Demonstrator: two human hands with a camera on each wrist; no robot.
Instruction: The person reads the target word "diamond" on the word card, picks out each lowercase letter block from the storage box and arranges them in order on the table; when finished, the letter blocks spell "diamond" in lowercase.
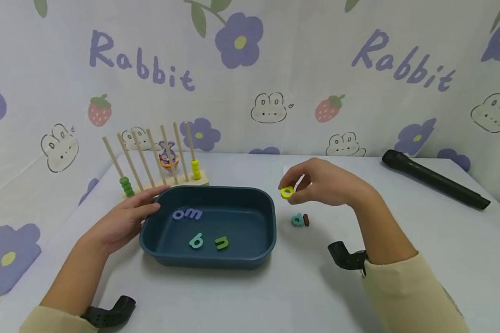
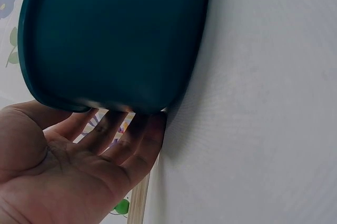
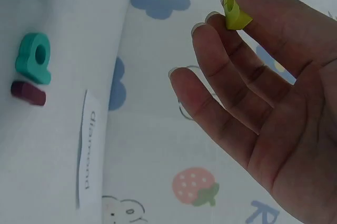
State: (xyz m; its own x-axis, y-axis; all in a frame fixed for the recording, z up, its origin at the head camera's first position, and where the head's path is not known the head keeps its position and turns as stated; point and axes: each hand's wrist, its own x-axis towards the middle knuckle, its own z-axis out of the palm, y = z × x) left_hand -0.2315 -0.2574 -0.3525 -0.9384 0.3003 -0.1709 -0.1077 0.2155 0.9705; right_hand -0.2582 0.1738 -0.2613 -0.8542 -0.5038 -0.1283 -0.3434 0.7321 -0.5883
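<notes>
My right hand point(image 1: 322, 182) pinches a small yellow letter point(image 1: 287, 192) between thumb and fingers, above the table right of a dark blue tray point(image 1: 208, 262). In the right wrist view its other fingers stay spread. Below it lie a teal letter point(image 1: 297, 220) and a small dark red piece point(image 1: 306, 219). My left hand point(image 1: 122, 222) holds the tray's left end, thumb at the rim and fingers against the outer wall. Inside the tray are a purple o point(image 1: 178, 215), a purple m point(image 1: 193, 213), a teal letter point(image 1: 196, 241) and a green n-shaped letter point(image 1: 222, 243).
Behind the tray's left side stands a wooden bead rack point(image 1: 200, 178) with upright rods and green and yellow beads. A small purple figure point(image 1: 168, 155) sits behind it. A black microphone point(image 1: 435, 178) lies at the back right. A paper strip point(image 3: 90, 150) reads "diamond".
</notes>
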